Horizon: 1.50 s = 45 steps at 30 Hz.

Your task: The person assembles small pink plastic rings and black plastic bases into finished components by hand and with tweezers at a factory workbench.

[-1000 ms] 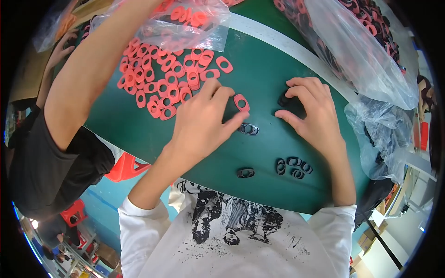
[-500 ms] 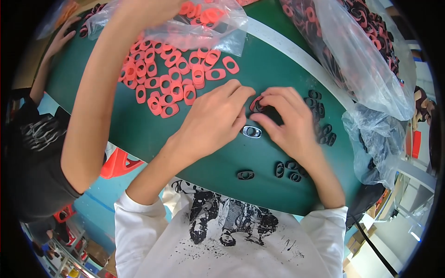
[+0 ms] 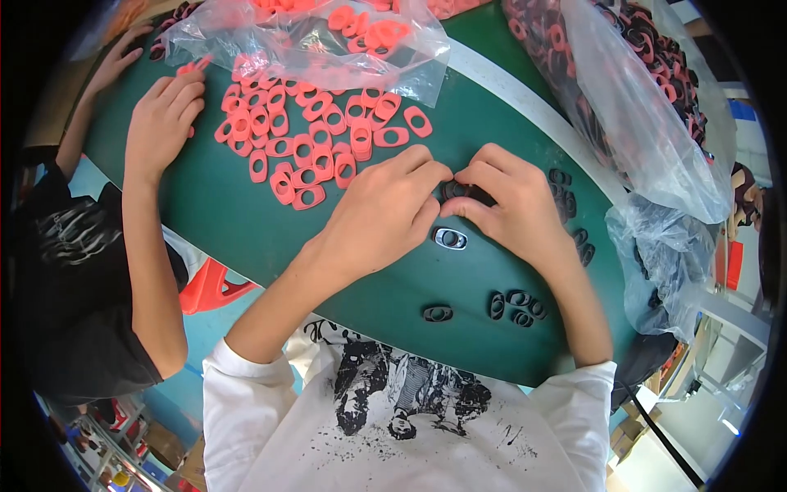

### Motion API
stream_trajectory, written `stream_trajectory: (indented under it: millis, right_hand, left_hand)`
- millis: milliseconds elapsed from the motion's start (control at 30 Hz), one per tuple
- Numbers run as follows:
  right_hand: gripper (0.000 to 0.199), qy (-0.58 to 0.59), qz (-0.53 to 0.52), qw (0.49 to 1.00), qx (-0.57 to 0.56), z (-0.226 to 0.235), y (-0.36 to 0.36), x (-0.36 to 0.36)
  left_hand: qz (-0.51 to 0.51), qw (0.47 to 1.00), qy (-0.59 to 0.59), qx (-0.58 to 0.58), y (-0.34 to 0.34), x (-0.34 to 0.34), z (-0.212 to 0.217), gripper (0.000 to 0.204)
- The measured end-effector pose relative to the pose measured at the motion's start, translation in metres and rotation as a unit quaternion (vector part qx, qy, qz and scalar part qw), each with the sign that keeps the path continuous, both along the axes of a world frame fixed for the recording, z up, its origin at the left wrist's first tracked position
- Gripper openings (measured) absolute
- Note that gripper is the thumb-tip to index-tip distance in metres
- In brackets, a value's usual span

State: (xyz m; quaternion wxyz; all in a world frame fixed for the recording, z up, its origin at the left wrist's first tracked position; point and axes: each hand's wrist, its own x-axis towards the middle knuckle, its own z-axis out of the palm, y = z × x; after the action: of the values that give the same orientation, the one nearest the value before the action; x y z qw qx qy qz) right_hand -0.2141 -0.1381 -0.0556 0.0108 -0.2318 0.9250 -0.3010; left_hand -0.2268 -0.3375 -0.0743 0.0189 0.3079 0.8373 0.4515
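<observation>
Ring [image 3: 455, 191]: dark, rounded, partly hidden | left hand [image 3: 381, 209], right hand [image 3: 520, 205]: fingers [image 3: 479, 173] clamped on it

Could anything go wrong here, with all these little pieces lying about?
Possibly. The dark piece seems pinched between the left grip and the right grip, so it might slip. The shiny silvery ring lies close below them and could get knocked. The clear plastic bag overlaps some coral rings, so a tug on it might scatter them.
</observation>
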Motion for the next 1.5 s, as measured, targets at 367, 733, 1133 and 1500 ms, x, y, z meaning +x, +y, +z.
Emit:
stream_trajectory:
  millis: [367, 733, 1133, 1500]
  right_hand:
    - [0.03, 0.046, 0.033, 0.996, -0.07, -0.004, 0.014, 0.005]
    - [0.025, 0.001, -0.076, 0.992, -0.098, 0.03, 0.045, 0.037]
    - [0.054, -0.002, -0.05, 0.991, 0.123, 0.011, 0.011, 0.103]
    - [0.06, -0.025, -0.037, 0.996, 0.072, 0.009, -0.056, 0.112]
  left_hand:
    - [-0.022, 0.993, 0.042, -0.111, 0.008, 0.001, 0.006, 0.023]
    - [-0.014, 0.984, 0.044, -0.171, 0.016, 0.001, 0.023, 0.029]
    - [-0.141, 0.968, 0.118, -0.171, 0.012, 0.009, 0.021, 0.031]
    - [-0.056, 0.992, 0.097, -0.06, -0.018, -0.014, 0.049, 0.025]
